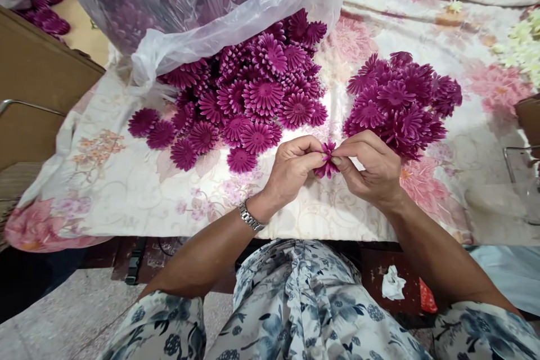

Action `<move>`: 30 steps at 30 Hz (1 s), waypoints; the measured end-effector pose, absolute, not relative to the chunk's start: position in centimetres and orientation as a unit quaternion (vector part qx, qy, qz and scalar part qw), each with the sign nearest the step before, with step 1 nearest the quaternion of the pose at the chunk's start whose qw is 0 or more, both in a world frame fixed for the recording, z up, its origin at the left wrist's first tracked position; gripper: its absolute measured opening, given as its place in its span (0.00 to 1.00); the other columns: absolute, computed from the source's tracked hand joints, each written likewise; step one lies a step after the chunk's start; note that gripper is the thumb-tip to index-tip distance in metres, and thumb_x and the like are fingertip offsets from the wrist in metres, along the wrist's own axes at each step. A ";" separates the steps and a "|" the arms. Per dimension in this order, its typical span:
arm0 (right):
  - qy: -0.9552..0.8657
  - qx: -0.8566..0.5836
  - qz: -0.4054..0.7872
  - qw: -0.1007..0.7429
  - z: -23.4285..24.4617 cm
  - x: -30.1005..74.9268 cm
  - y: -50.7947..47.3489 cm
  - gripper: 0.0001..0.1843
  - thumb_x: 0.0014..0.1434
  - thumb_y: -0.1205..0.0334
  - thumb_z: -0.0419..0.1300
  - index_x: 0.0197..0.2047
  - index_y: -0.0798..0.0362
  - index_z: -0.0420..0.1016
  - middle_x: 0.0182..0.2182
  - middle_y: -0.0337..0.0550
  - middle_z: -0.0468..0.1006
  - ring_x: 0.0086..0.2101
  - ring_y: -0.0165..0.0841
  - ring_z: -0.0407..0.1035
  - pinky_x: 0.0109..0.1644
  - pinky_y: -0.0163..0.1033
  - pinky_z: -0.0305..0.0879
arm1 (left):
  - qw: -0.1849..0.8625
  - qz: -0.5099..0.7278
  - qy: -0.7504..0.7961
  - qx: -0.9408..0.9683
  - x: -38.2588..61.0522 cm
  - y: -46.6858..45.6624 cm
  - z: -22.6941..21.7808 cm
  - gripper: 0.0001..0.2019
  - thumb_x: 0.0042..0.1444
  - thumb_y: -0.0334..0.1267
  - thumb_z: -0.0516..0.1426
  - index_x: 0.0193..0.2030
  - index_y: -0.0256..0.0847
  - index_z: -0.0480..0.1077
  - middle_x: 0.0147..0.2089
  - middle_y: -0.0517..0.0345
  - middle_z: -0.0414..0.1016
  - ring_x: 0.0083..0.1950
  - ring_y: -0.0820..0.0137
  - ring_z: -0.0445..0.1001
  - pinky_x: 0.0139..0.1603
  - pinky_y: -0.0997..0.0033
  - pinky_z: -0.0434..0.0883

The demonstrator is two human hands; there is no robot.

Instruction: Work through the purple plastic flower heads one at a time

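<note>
My left hand point(293, 166) and my right hand point(371, 166) meet over the table edge, both pinching one small purple plastic flower point(327, 158) between thumbs and fingertips. A large heap of flat purple flowers point(253, 95) lies in front, spilling from a clear plastic bag point(202, 0). A second, tighter pile of purple flowers point(400, 101) sits just beyond my right hand. A metal watch point(250, 217) is on my left wrist.
A floral cloth point(105, 180) covers the table. White flowers point(523, 39) lie at the far right. A brown box point(34, 84) stands at the left, more purple flowers point(46, 11) behind it. Crumpled paper point(392, 284) lies on the floor under the table.
</note>
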State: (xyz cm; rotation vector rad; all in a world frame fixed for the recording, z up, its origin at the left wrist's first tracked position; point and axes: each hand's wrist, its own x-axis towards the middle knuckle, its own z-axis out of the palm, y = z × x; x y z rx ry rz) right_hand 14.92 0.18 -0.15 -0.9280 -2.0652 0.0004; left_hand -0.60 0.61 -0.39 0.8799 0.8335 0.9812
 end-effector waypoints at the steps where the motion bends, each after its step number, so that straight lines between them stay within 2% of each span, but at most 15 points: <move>1: -0.826 -0.370 0.001 0.425 -0.1 14.9 0.1 0.04 0.53 0.70 0.59 0.32 0.53 0.70 0.25 0.41 0.72 0.29 0.30 0.67 0.32 0.37 0.67 | 0.714 0.449 0.368 0.392 -0.6 0.6 -0.5 0.05 0.42 0.26 0.55 0.20 0.38 0.65 0.18 0.65 0.65 0.20 0.78 0.63 0.21 0.76 0.60; 8: -0.830 -0.374 0.003 0.414 0.2 14.8 -0.1 0.04 0.52 0.69 0.59 0.32 0.52 0.68 0.25 0.41 0.71 0.29 0.31 0.66 0.32 0.38 0.66 | 0.676 0.502 0.378 0.386 -0.4 0.4 -1.0 0.06 0.40 0.26 0.56 0.18 0.37 0.63 0.19 0.64 0.64 0.22 0.79 0.62 0.23 0.75 0.59; 13: -0.834 -0.379 -0.001 0.401 0.3 15.3 0.1 0.04 0.52 0.69 0.58 0.31 0.51 0.67 0.25 0.40 0.71 0.29 0.31 0.66 0.32 0.38 0.66 | 0.680 0.503 0.368 0.387 -0.4 0.3 -1.0 0.06 0.42 0.26 0.55 0.20 0.38 0.64 0.18 0.64 0.64 0.20 0.78 0.62 0.23 0.75 0.60; 19: -0.796 -0.421 -0.001 0.436 0.8 16.4 0.6 0.04 0.52 0.70 0.57 0.30 0.51 0.67 0.25 0.40 0.70 0.30 0.31 0.67 0.32 0.38 0.64 | 0.624 0.576 0.388 0.358 -0.8 0.6 -0.6 0.07 0.42 0.28 0.55 0.20 0.38 0.59 0.18 0.67 0.56 0.19 0.81 0.54 0.20 0.77 0.54; 23: -0.761 -0.439 0.126 0.461 0.6 16.2 0.3 0.01 0.54 0.66 0.57 0.31 0.52 0.67 0.35 0.44 0.74 0.38 0.34 0.70 0.42 0.43 0.67 | 0.593 0.588 0.357 0.418 -0.9 0.8 -0.4 0.06 0.41 0.26 0.54 0.20 0.37 0.60 0.25 0.63 0.62 0.26 0.80 0.60 0.26 0.77 0.59; 25: -0.712 -0.454 0.220 0.489 0.4 16.0 0.0 0.02 0.57 0.63 0.56 0.32 0.51 0.67 0.37 0.44 0.74 0.39 0.34 0.70 0.43 0.43 0.68 | 0.587 0.600 0.355 0.411 -1.1 0.9 -0.2 0.06 0.40 0.24 0.53 0.19 0.36 0.60 0.28 0.60 0.66 0.29 0.78 0.64 0.29 0.75 0.62; 28: -0.633 -0.460 0.361 0.507 0.3 16.1 -0.1 0.04 0.58 0.59 0.56 0.33 0.50 0.66 0.29 0.39 0.72 0.29 0.29 0.70 0.34 0.38 0.68 | 0.608 0.603 0.365 0.365 -1.4 1.1 0.1 0.07 0.37 0.24 0.51 0.19 0.37 0.56 0.29 0.59 0.70 0.29 0.75 0.69 0.31 0.72 0.67; 30: -0.593 -0.438 0.449 0.505 0.5 16.1 0.0 0.05 0.57 0.58 0.57 0.33 0.49 0.66 0.24 0.36 0.70 0.25 0.28 0.67 0.30 0.36 0.66 | 0.645 0.582 0.361 0.341 -1.4 1.2 0.3 0.07 0.36 0.23 0.51 0.20 0.38 0.55 0.26 0.62 0.68 0.25 0.75 0.70 0.26 0.72 0.66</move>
